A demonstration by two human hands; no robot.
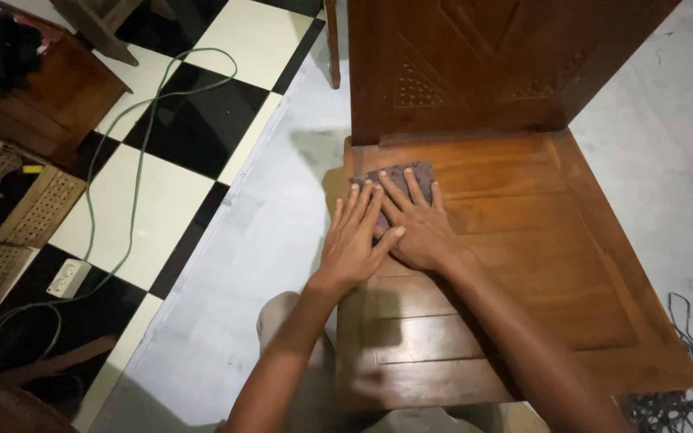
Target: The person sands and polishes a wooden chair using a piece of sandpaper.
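A brown wooden chair seat [539,240] lies in front of me, its carved backrest [475,64] rising at the far side. A small grey-purple sanding pad [395,175] rests on the seat's far left corner. My right hand [419,228] lies flat on the pad, fingers spread forward. My left hand [354,236] presses beside it, its thumb overlapping the right hand, fingertips on the pad's near left edge. Most of the pad is hidden under both hands.
A green cable [134,160] snakes over the black-and-white tiled floor [162,200] to a white power strip [67,277] at the left. Wooden furniture parts [34,208] lie at the far left. Dark cords [683,345] lie on the grey floor at the right.
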